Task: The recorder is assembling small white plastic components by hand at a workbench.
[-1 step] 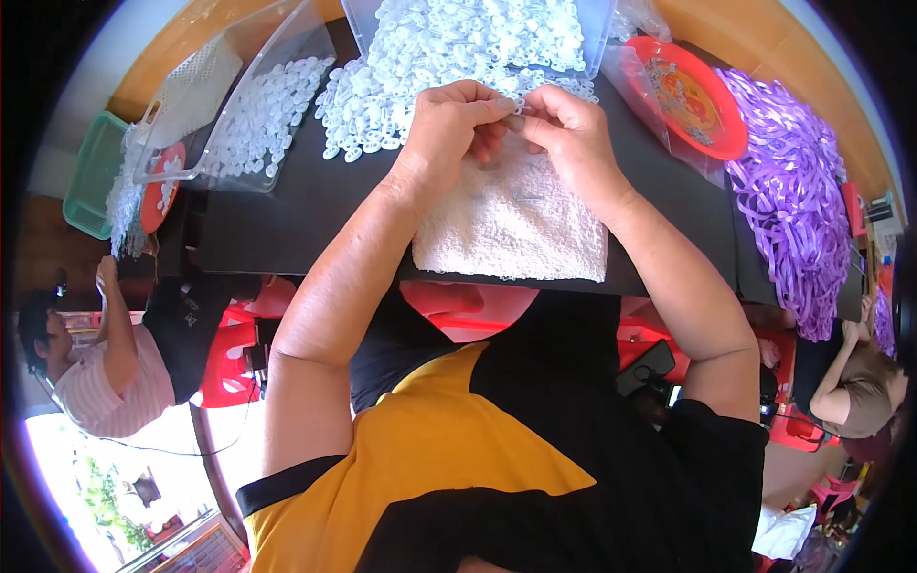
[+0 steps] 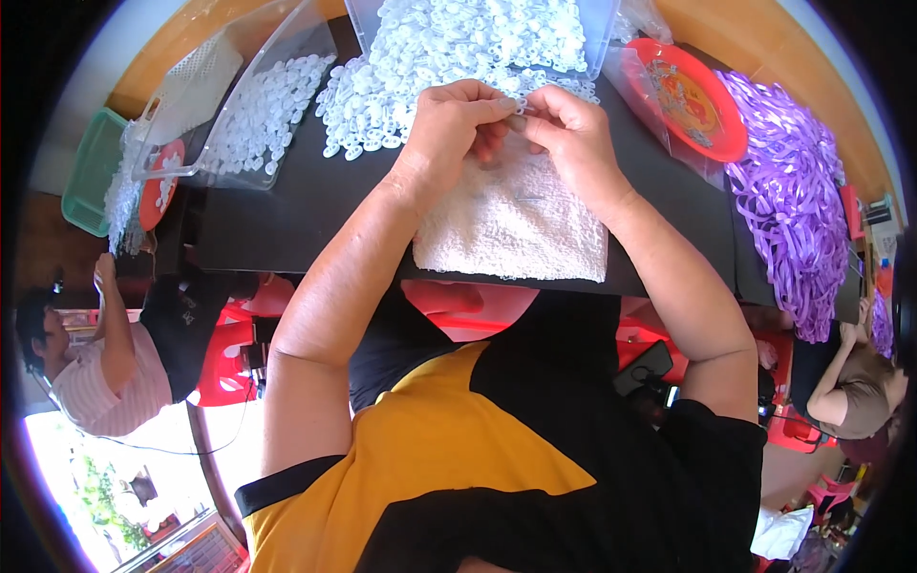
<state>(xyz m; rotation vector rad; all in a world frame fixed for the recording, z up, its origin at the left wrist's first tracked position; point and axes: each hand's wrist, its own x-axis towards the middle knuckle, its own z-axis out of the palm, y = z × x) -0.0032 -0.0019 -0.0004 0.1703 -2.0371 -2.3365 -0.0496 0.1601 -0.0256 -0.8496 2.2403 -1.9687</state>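
Note:
Above the top of a folded white towel (image 2: pixel 516 244), my left hand (image 2: pixel 457 122) and my right hand (image 2: pixel 575 134) meet, thumbs and forefingers pinched close together. A small whitish plastic piece (image 2: pixel 520 105) shows between the fingertips, mostly hidden by them. Just beyond my hands lies a heap of small white oval plastic pieces (image 2: pixel 353 119), spilling from a clear plastic bin (image 2: pixel 597 48). A thin dark line, too small to name, shows on the towel.
At the right are a red plate (image 2: pixel 731 134) with small metal parts and a pile of purple ribbon straps (image 2: pixel 788 191). A clear tray (image 2: pixel 224 143) of white pieces and a green basket (image 2: pixel 81 191) stand left. One person (image 2: pixel 115 358) sits left, another (image 2: pixel 845 382) right.

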